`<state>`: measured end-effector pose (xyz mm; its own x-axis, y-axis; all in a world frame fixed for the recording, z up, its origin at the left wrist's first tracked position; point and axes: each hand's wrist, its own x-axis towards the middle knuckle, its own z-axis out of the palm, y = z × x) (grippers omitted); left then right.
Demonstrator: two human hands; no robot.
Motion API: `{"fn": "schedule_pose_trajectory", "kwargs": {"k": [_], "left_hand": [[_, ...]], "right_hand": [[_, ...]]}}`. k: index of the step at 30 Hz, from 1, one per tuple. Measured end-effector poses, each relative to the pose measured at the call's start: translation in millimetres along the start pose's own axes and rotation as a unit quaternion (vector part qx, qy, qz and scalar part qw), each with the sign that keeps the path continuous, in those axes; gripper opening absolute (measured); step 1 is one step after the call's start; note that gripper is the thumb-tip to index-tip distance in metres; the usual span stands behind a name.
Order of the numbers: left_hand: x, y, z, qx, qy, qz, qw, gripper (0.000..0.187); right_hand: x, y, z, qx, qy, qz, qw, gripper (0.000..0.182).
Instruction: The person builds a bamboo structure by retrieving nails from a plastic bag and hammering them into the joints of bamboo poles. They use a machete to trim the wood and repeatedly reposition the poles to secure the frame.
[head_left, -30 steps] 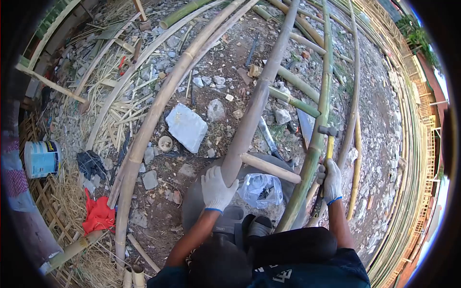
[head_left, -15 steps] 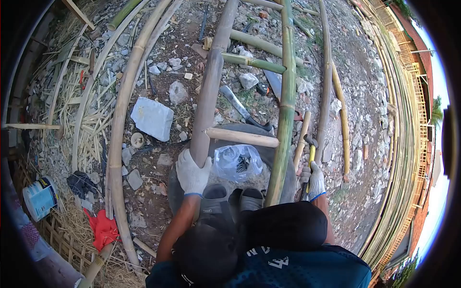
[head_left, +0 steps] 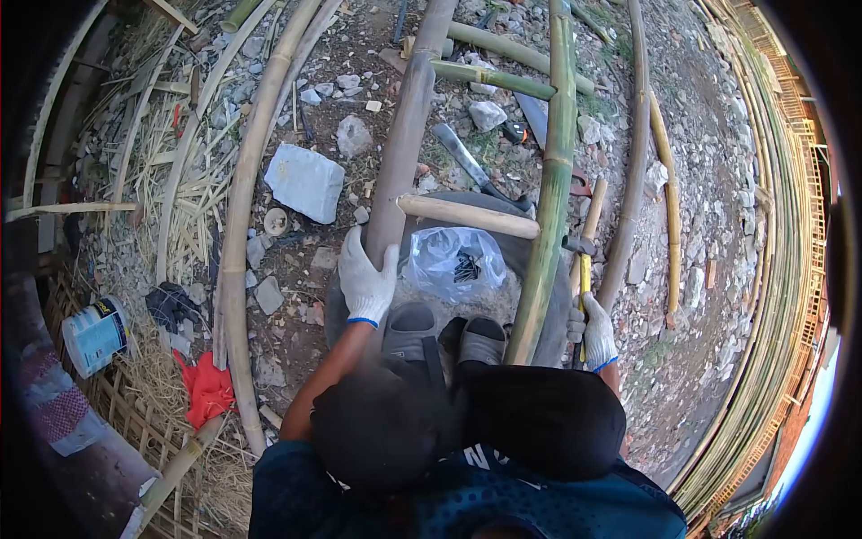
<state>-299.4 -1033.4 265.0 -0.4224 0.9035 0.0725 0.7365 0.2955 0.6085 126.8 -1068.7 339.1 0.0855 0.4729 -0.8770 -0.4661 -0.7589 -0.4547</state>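
Note:
Two long bamboo poles, a greyish one (head_left: pixel 400 171) and a green one (head_left: pixel 555 171), are joined by short rungs like a ladder. The nearest rung (head_left: pixel 467 216) is a pale bamboo piece. My left hand (head_left: pixel 366 283), in a white glove, lies against the lower end of the greyish pole, fingers stretched and thumb apart. In my gloved right hand (head_left: pixel 597 337) is a hammer (head_left: pixel 585 269) with a yellow handle, held head up to the right of the green pole. Between the poles lies a clear plastic bag (head_left: pixel 440 260) with dark, thin pieces like nails.
A machete (head_left: pixel 467 157) and a saw blade (head_left: pixel 534 117) lie beyond the rung. At left are a pale stone block (head_left: pixel 305 184), a long bamboo pole (head_left: pixel 241 198), a red cloth (head_left: pixel 206 388) and a paint bucket (head_left: pixel 94 337). Many bamboo poles (head_left: pixel 763 269) line the right.
My left hand has loosened from around the greyish pole's end, its fingers now stretched along the side. My right hand still holds the hammer. The view has shifted slightly.

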Motion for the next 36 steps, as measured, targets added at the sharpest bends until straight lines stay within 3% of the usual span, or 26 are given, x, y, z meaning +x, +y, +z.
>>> {"fn": "schedule_pose_trajectory", "kwargs": {"k": [1, 4, 6, 7, 10, 13, 16, 18, 20, 23, 26, 31, 36], "left_hand": [[2.4, 3.1, 0.8, -0.01, 0.063, 0.034, 0.997, 0.058], [13.7, 48.2, -26.5, -0.073, 0.048, 0.268, 0.959, 0.041], [17.7, 74.4, -21.3, -0.144, -0.163, 0.385, 0.897, 0.017], [14.7, 85.4, -8.1, -0.127, -0.216, 0.403, 0.88, 0.011], [-0.4, 79.9, 62.0, 0.182, -0.434, 0.306, 0.828, 0.016], [-15.3, 61.2, 115.5, 0.229, -0.406, 0.208, 0.86, 0.022], [-12.0, 57.4, 92.5, 0.261, -0.32, 0.288, 0.864, 0.021], [-2.5, 55.6, 70.0, 0.245, -0.336, 0.267, 0.869, 0.027], [-6.4, 30.0, 69.4, 0.196, -0.289, 0.304, 0.887, 0.032], [-10.9, 25.3, 69.7, 0.144, -0.231, 0.29, 0.917, 0.033], [-11.1, 35.4, 70.2, 0.113, -0.245, 0.271, 0.924, 0.034], [-7.9, 42.0, 90.1, 0.181, -0.251, 0.33, 0.892, 0.02], [-0.6, 41.6, 100.1, 0.233, -0.258, 0.444, 0.826, 0.016]], "right_hand": [[-4.8, 5.3, 4.0, -0.029, 0.038, -0.026, 0.999, 0.024], [-9.9, 29.4, 8.0, -0.047, 0.073, -0.058, 0.995, 0.023], [-10.3, 45.2, -3.4, -0.016, 0.052, -0.043, 0.998, 0.022], [-11.8, 51.0, -2.4, -0.012, 0.053, -0.037, 0.998, 0.022], [-15.4, 60.9, -5.3, -0.004, 0.062, -0.028, 0.998, 0.023], [-26.7, 60.1, -8.1, -0.005, 0.072, -0.031, 0.997, 0.026], [-45.3, 54.0, -9.6, 0.009, 0.07, -0.049, 0.996, 0.025], [-48.1, 51.1, -10.1, -0.005, 0.089, -0.068, 0.994, 0.026], [-46.5, 50.7, -14.0, -0.005, 0.098, -0.075, 0.992, 0.026], [-37.5, 51.0, -15.4, -0.003, 0.109, -0.071, 0.991, 0.027], [-22.9, 51.7, -18.3, -0.002, 0.083, -0.06, 0.995, 0.027], [-10.4, 56.6, -17.6, -0.004, 0.038, -0.056, 0.998, 0.027], [-12.9, 56.8, -5.2, -0.03, 0.052, -0.07, 0.996, 0.028]]}}
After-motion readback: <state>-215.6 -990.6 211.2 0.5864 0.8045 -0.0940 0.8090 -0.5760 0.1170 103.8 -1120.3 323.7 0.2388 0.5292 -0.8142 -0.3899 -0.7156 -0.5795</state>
